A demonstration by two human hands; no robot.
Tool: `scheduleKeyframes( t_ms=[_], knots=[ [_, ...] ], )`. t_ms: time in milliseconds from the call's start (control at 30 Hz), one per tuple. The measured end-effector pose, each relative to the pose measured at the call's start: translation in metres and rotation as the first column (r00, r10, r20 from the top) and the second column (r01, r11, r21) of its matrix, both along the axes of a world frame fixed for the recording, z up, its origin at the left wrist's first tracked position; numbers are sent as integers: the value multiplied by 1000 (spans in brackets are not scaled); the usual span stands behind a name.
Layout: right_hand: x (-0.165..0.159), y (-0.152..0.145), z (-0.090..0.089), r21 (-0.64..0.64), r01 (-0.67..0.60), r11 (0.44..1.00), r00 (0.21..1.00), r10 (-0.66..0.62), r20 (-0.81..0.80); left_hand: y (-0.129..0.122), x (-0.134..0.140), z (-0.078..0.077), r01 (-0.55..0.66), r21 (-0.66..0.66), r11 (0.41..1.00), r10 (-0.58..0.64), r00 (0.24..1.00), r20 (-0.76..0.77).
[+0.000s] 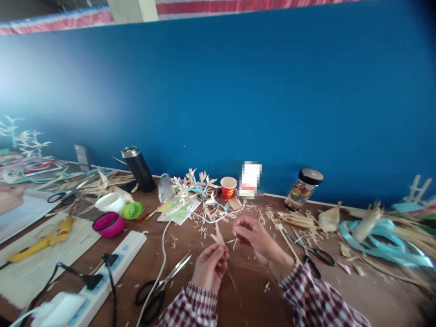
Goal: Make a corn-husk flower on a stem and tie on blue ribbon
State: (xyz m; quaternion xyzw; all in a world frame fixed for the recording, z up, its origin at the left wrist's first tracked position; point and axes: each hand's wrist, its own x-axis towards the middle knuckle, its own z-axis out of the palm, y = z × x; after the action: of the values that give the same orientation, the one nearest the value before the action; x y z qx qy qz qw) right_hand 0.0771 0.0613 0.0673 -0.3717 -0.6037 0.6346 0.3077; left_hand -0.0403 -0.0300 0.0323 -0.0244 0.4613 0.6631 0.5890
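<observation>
Low over the brown table, my left hand [210, 267] pinches a small pale husk flower [218, 235] by its base, petals pointing up. A thin strand trails down from that hand. Just to the right and slightly higher, my right hand [251, 235] is closed at the fingertips around a small pale husk piece [235, 230], partly hidden by the fingers. A narrow curled strip hangs between the two hands. Behind them stands a bunch of finished husk flowers [194, 187] on light-blue stems. Black-handled scissors [160, 290] lie left of my left hand.
A power strip [131, 250], a yellow glue gun [51, 240] and a pink bowl [109, 225] are on the left. At the back are a black flask [139, 170], a red paper cup [228, 186] and a glass jar [302, 190]. More scissors [311, 250] and blue ribbon [384, 247] lie right.
</observation>
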Motion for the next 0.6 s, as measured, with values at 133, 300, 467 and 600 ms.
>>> scheduleKeyframes(
  t_ms=[133,300,467,600],
  knots=[
    [26,-13,-4,-199,123,972,962,-166,-216,24,27,5,96,88,992,-94,995,-28],
    [47,-13,-17,-245,217,945,922,-280,-266,44,55,0,171,111,979,-166,985,-48],
    [59,-12,-27,-206,274,939,923,-317,-217,47,57,-10,238,114,964,-233,971,-57],
    [61,-12,-29,-284,219,934,913,-299,-279,46,51,-13,255,107,961,-251,967,-53]
  ],
)
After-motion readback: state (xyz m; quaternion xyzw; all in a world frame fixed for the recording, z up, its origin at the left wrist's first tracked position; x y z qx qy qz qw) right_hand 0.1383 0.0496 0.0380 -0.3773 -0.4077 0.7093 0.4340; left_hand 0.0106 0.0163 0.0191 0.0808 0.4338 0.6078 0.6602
